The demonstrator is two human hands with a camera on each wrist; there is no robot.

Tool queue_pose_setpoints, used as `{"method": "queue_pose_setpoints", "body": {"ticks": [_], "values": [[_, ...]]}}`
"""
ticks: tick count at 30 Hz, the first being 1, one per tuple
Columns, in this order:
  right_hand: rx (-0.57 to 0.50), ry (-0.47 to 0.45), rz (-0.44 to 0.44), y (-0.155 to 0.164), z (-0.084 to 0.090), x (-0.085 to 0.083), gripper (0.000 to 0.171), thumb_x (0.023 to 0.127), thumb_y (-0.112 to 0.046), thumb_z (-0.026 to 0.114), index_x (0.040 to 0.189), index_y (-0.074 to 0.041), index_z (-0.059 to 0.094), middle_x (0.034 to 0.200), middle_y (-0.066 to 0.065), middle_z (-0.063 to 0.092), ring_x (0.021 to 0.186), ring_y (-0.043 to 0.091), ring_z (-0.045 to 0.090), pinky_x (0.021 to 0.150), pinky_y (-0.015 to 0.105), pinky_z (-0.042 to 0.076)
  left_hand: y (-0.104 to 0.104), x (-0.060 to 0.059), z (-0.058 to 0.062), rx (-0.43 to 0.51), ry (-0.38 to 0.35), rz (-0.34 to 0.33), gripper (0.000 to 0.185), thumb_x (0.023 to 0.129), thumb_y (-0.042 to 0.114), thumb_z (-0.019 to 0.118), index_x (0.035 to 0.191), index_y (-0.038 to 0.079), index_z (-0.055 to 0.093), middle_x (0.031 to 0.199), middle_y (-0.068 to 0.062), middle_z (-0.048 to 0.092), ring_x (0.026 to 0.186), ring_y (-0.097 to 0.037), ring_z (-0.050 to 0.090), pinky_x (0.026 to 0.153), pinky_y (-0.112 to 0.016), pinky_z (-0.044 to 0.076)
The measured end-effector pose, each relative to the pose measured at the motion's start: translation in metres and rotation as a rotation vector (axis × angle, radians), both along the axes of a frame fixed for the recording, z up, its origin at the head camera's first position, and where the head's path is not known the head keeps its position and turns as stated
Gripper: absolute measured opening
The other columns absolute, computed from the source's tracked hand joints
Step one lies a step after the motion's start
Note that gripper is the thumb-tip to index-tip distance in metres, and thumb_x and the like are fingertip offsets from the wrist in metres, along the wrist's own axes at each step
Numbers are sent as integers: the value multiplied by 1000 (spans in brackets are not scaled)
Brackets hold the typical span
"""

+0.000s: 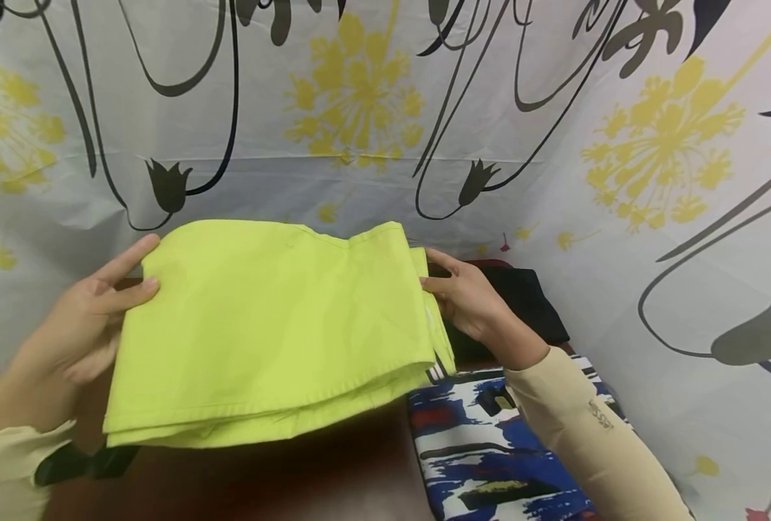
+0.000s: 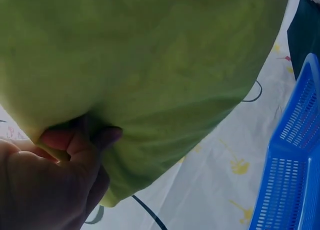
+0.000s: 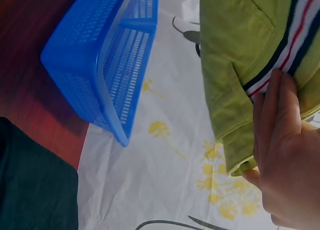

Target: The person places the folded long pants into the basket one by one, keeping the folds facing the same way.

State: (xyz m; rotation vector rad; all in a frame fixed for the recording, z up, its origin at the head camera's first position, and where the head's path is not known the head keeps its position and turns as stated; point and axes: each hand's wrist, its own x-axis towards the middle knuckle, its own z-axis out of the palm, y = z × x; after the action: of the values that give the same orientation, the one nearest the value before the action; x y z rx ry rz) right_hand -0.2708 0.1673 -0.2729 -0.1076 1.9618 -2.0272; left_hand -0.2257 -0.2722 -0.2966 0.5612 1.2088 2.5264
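Note:
Folded lime-yellow shorts (image 1: 268, 318) hang stretched between both hands in the head view. My left hand (image 1: 92, 318) pinches their left edge between thumb and fingers. At the opposite edge, my right hand (image 1: 470, 297) grips the layers near the upper corner. In the right wrist view, a navy, white and red striped band (image 3: 272, 82) runs beside a slanted pocket seam, with the right fingers (image 3: 282, 99) lying against it. The left wrist view shows the left thumb and fingers bunching the cloth at a corner.
A folded black cloth (image 1: 528, 297) lies behind the right hand. Nearer, a blue, white and red patterned cloth (image 1: 476, 441) lies under the right forearm on the reddish-brown table (image 1: 242, 477). A blue plastic basket (image 3: 75, 64) appears in both wrist views. Flower-print sheeting (image 1: 359, 188) surrounds the table.

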Motion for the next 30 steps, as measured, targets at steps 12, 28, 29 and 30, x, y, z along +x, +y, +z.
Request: {"method": "queue_pose_setpoints", "body": {"ticks": [12,28,29,30], "values": [[-3,-40,-120,-19,-6,-34,69,99,-3,47,155,-26,16,110,8,56,75,10,66,64,22,52,-4,-35,6,19,-229,151,59,98,-4,43,146,32,42,110,-1,68,97,-15,68,75,-31,58],[16,-100,-238,-50,-14,-74,62,99,-8,50,154,-24,24,96,1,62,72,9,64,67,25,53,-16,-71,5,-11,-336,242,62,97,2,50,147,37,38,128,12,39,92,-12,65,73,-29,56],[17,-103,-240,-51,-15,-76,62,99,-8,50,154,-24,24,97,1,61,72,10,64,67,24,53,-17,-73,4,13,-337,244,58,97,1,50,144,35,44,127,10,44,91,-13,66,73,-29,56],[19,-106,-245,-53,-15,-78,62,99,-8,50,153,-24,25,99,1,61,73,10,64,67,24,53,-17,-75,2,41,-340,247,57,96,-1,50,142,32,48,123,8,49,91,-14,66,73,-30,56]]}}
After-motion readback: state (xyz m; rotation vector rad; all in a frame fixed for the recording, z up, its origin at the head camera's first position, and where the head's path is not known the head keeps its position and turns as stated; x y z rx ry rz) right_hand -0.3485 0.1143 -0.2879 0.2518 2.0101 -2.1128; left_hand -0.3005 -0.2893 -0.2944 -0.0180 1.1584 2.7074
